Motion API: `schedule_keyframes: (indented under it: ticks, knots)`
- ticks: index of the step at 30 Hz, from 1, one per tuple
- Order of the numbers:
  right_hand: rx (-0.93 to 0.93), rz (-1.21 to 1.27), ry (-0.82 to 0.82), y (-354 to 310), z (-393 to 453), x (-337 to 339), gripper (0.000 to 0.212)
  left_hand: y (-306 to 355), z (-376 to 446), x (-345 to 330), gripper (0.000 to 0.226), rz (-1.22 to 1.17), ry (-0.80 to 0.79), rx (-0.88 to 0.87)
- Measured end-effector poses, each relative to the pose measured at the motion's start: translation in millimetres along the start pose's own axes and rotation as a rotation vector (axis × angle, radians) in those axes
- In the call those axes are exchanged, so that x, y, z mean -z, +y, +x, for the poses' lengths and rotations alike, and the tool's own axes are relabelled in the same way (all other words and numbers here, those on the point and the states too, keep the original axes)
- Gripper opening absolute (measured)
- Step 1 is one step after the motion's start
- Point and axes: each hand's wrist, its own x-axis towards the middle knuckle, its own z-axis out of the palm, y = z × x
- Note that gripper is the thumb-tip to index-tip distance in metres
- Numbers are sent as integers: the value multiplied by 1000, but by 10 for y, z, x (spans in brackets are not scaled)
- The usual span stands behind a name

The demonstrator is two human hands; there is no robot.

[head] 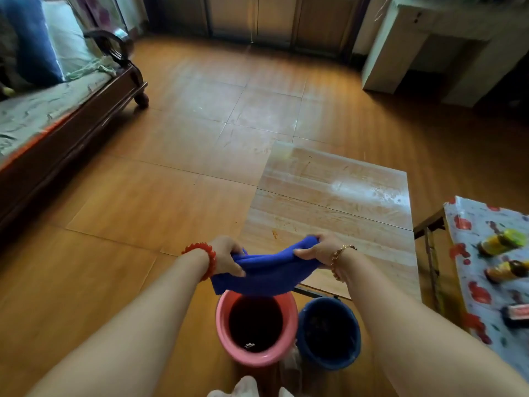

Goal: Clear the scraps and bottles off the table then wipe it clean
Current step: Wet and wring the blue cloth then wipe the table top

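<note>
A blue cloth hangs stretched between both hands above a pink bucket. My left hand grips the cloth's left end; my right hand grips its right end, bunched. The low wooden table stands just beyond, its top bare, with wet smears at its far right and small orange stains near its front left. Several bottles lie on a flower-patterned surface at the right.
A blue bucket stands right of the pink one, on the orange tiled floor. A wooden sofa with cushions runs along the left. A pale cabinet stands at the far right.
</note>
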Motion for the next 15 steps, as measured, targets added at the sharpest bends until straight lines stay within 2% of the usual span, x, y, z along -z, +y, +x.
schedule_keyframes:
  ticks: [1,3,6,8,10,12,15]
  knots:
    - [41,-126,23,16,42,26,52,46,74,-11,15,95,75,7]
    - [125,-278,153,21,114,56,29,135,252,-31,17,188,267,4]
    - [232,-368,449,45,339,161,30,274,536,-58,17,89,508,-23]
    - [369,-320,529,76,506,237,28,321,728,-101,18,37,587,-40]
    - [507,-285,553,154,666,260,21,301,911,-177,22,28,630,-55]
    - [562,-267,532,322,848,194,15,214,1134,-317,26,23,652,-45]
    - [492,-355,381,791,1176,-68,23,-27,1477,-672,35,50,576,77]
